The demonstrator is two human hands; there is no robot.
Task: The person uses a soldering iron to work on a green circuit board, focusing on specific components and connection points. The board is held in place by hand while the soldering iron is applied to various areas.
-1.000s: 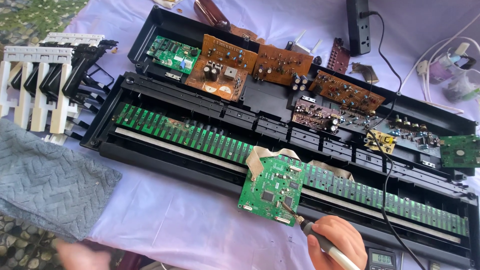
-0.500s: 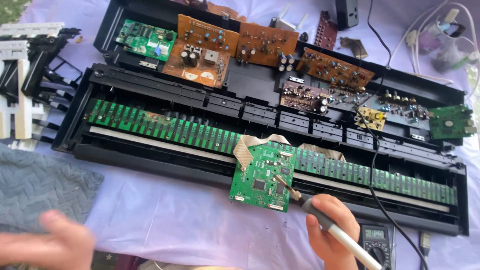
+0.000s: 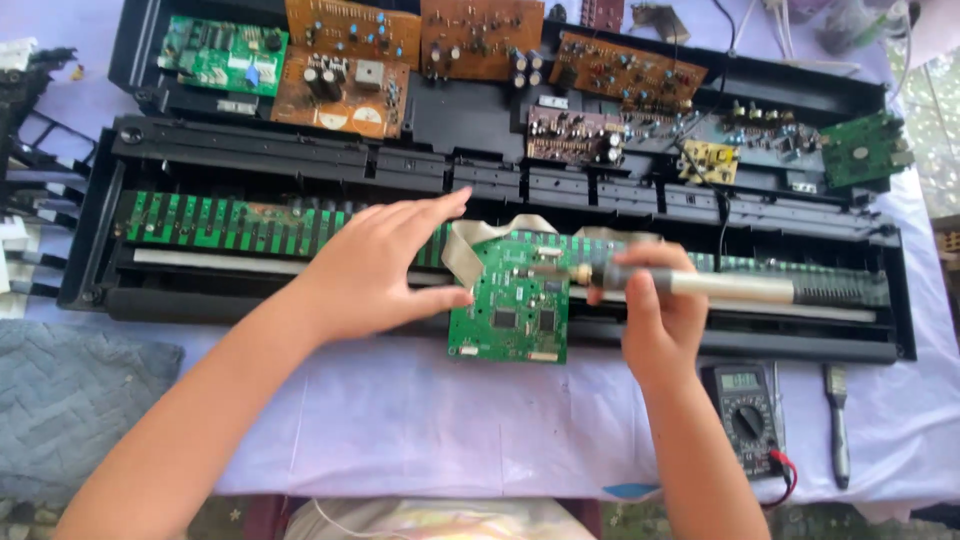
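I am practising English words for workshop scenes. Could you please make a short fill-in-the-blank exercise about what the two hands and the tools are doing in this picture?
1. The right hand holds a soldering ____ over the green board.
2. The left hand touches the board's ____ edge.
3. The multimeter lies on the purple ____.
4. The brush lies to the ____ of the multimeter.

Missing words: iron; left; cloth; right
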